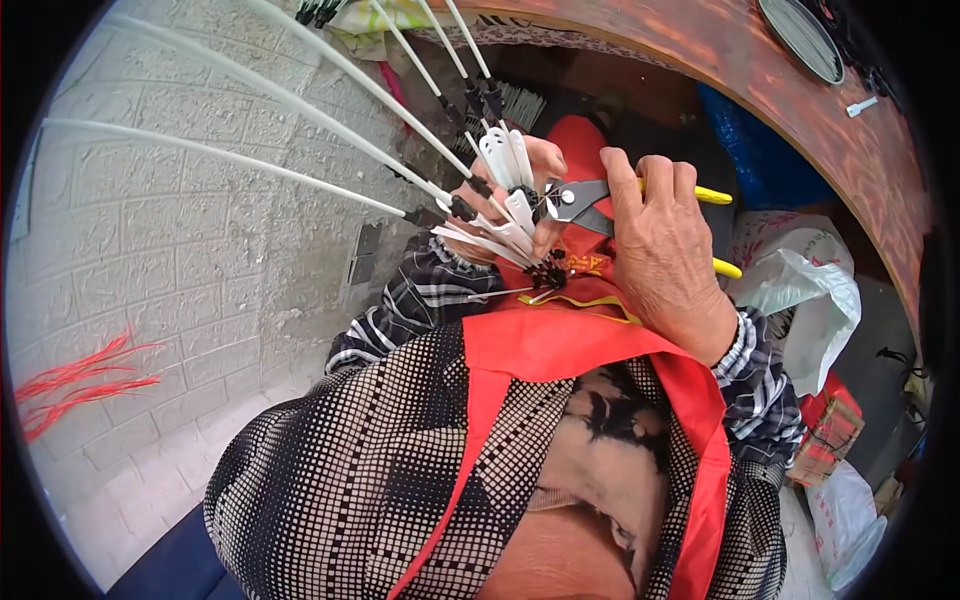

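Observation:
My left hand (545, 160) is closed around a bundle of long thin white rods (350, 80), which fan out toward the upper left. Black fittings (550, 277) and flat white plastic pieces (497, 157) cluster on the rods, partly covering the fingers. In my right hand (668, 265) are pliers (582, 199) with a grey metal head and yellow handles. Their jaws reach the black fittings beside my left fingers; whether they grip anything there is too small to tell. Under both hands hangs a red apron (570, 345) with yellow trim.
A brown wooden tabletop (740, 50) curves along the upper right, bearing a round dish-like object (803, 40) and a small white piece (861, 106). Below it are a blue bag (735, 140) and a whitish plastic bag (815, 300). Red strands (90, 380) show beside the brick-patterned wall (180, 200).

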Tool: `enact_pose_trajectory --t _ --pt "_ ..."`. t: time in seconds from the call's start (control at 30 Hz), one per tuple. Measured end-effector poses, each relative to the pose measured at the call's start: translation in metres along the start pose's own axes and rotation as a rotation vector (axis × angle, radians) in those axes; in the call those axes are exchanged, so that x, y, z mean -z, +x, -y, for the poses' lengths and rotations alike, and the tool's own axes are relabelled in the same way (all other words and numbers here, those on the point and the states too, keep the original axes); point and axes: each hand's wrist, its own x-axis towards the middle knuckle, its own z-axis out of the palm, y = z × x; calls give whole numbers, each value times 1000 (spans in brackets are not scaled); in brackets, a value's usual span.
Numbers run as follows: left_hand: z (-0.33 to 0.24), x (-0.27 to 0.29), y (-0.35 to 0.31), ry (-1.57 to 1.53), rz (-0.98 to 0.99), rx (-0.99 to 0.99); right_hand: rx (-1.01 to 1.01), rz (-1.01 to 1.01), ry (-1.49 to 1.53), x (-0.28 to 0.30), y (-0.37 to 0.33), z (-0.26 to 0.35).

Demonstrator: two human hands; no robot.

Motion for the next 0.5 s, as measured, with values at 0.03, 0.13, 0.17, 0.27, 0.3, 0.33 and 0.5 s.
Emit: enact_pose_trajectory --t 0.03,0.13,0.17,0.27,0.3,0.33,0.5 --pt "-1 5 0 7 65 8 8 -3 -49 1 1 1" --pt "-5 14 -4 16 205 18 36 7 -127 8 6 3" --pt "-8 13 -8 18 186 40 57 23 -144 13 8 2" --pt "-14 12 -18 12 147 84 149 56 -128 28 18 1" --pt "-16 13 -18 -5 166 84 220 69 -88 33 24 -2" --pt "-18 14 -19 -24 186 91 282 82 -46 36 29 -3" --pt "-30 6 -23 6 183 188 443 491 366 34 46 -26"
